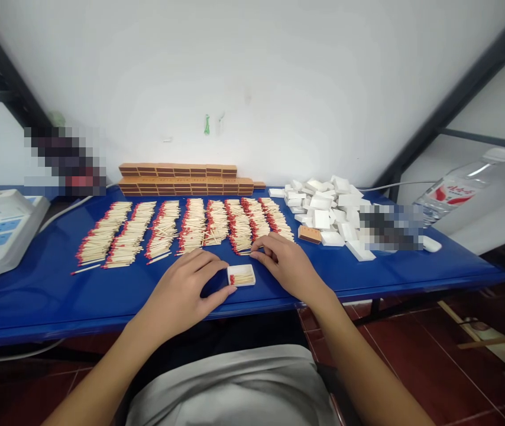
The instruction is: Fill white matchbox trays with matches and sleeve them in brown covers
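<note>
A small white matchbox tray lies near the table's front edge with several red-tipped matches in it. My left hand grips the tray's left end between thumb and forefinger. My right hand is beyond the tray to the right, its fingers curled in a pinch at the front end of a row of matches. A match end shows at the fingertips; how many are between them is hidden. Further match rows lie side by side across the table, mostly with red heads to the left.
Closed brown matchboxes are stacked along the wall. White trays are heaped at the right, with one brown matchbox in front. A power strip stands at the left of the blue table, a plastic bottle at the right.
</note>
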### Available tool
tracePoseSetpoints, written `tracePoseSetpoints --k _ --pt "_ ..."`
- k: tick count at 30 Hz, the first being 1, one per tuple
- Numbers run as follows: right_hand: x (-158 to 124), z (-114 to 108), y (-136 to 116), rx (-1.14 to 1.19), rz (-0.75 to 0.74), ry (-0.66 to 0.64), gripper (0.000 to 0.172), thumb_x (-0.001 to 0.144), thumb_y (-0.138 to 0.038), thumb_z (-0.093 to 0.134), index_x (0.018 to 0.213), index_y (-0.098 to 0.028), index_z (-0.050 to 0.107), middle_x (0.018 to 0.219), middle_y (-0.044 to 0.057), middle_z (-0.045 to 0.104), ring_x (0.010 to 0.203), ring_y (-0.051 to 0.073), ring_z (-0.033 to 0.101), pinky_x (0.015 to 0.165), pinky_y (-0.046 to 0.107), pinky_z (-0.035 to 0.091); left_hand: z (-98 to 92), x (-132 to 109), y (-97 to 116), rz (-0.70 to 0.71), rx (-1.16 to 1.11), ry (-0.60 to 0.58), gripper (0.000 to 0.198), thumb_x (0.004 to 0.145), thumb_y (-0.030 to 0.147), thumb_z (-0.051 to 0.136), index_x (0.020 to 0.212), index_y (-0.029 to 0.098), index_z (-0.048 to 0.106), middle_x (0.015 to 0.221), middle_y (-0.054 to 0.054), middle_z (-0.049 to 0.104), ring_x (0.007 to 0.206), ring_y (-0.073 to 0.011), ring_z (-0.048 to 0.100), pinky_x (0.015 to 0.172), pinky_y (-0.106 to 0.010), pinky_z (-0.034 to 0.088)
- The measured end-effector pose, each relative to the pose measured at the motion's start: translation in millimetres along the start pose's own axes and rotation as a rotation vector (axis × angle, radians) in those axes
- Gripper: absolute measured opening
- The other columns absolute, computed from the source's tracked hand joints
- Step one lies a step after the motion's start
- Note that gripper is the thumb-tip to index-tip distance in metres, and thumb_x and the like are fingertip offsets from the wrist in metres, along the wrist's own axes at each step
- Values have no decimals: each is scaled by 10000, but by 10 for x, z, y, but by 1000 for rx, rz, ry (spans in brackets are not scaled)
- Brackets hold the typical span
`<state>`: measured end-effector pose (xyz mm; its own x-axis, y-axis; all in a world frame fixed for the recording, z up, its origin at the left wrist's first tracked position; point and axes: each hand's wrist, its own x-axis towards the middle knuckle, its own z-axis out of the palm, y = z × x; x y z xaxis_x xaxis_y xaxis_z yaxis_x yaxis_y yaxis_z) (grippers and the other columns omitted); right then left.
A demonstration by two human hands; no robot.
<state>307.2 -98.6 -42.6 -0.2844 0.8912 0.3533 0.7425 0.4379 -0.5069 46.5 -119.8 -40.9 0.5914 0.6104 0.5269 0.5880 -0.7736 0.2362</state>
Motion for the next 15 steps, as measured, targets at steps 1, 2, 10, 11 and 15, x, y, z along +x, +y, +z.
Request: tracePoseSetpoints --k 1,2,10,11,15 --pt "0 -2 -2 1 2 1 46 1034 -221 647 1041 -235 690 908 17 649 785 188 598 696 302 402 1 2 -1 1 -2 0 237 1003 354 705 1161 177 708 1115 -103 732 1036 -268 684 962 -448 557" --pt "0 -3 -2 -1 1 0 44 1035 -226 647 1039 -237 689 910 17 651 786 187 599 694 301 401 2 3 -1 2 -5 0 235 1004 354 704 1159 177 707 1113 -102 732 1035 -267 684 961 -448 557" --pt "1 5 22 -18 14 -27 119 1048 -266 643 940 -216 637 955 37 675 853 200 624 732 312 416 -9 6 4 -2 -7 -8 235 1009 352 700 1162 174 702 1109 -96 727 1029 -260 676 953 -441 548" --pt "-3 0 23 -14 7 -26 122 1051 -268 639 941 -216 633 971 40 678 868 204 628 746 316 423 -10 6 4 -3 -7 -8 237 1011 355 699 1163 173 700 1110 -96 726 1030 -260 673 955 -443 546" --pt "-62 -49 -13 35 -35 -16 116 1060 -270 626 955 -223 623 984 34 671 880 198 630 763 314 441 -13 5 6 -10 -1 -6 228 1012 356 697 1156 179 696 1107 -93 725 1032 -260 669 959 -444 541"
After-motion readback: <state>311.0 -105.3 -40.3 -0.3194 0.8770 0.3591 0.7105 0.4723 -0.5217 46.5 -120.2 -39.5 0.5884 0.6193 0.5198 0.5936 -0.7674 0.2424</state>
